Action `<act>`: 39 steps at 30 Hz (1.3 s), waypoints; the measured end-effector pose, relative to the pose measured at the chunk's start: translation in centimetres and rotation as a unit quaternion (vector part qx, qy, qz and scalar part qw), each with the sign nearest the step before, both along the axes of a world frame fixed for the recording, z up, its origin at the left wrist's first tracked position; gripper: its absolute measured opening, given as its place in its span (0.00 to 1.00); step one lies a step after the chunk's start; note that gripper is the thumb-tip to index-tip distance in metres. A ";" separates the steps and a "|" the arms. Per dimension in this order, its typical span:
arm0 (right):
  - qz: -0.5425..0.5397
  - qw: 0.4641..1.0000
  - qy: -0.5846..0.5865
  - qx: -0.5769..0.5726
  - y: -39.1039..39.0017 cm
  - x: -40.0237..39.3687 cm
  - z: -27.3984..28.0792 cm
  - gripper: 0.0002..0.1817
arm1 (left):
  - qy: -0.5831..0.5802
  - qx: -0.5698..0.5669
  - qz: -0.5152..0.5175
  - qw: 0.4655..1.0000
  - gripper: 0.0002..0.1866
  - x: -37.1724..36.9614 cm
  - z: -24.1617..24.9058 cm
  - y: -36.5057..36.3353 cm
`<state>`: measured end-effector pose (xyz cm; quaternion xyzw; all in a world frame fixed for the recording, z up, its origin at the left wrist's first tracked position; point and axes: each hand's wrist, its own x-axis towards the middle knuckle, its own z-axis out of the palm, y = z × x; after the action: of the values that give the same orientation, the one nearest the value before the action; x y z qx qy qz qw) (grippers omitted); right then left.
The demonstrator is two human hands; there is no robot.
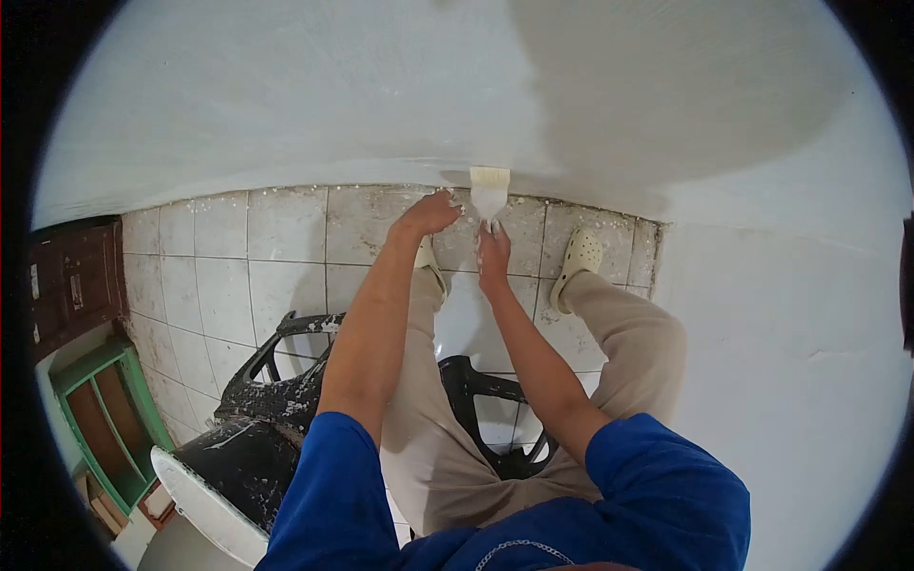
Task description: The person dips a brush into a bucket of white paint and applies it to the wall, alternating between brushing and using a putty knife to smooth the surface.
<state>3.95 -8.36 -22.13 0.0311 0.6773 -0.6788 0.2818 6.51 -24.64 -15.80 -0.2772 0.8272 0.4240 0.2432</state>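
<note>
My right hand (493,255) grips a wide paintbrush (489,195) by its handle, thumb on top and bristles pointing up toward the foot of the wall. White smears mark the brush head and my fingers. To the left of the brush, my left hand (433,213) hovers over the floor's edge with loosely bent fingers apart and nothing visible in them. White specks show on its fingertips. Just beyond both hands rises the pale wall (333,105), with my shadow on its right part.
Dirty, paint-spotted tiles (286,224) meet the wall. My cream clogs (583,252) stand either side of the brush. A black plastic seat (476,385) is beneath me. At left are a paint-splashed bucket (243,466), a green frame (138,409) and a brown door (76,281).
</note>
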 end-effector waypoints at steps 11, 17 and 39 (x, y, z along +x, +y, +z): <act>-0.002 0.999 -0.045 0.004 -0.2 0.2 1.0 0.09 | -0.013 0.053 0.026 0.998 0.30 -0.1 1.2 -0.1; 0.010 0.987 -0.155 0.047 -0.9 -0.3 -1.4 0.08 | 0.017 -0.012 -0.015 1.000 0.28 0.2 -0.2 0.3; -0.017 0.992 -0.123 0.027 -1.5 0.1 -4.5 0.09 | -0.023 0.050 0.019 0.998 0.32 0.3 1.3 0.2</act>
<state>4.02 -9.82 -26.66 0.1332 0.6553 -0.6557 0.3507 6.79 -24.42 -14.48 -0.2905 0.7934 0.4631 0.2678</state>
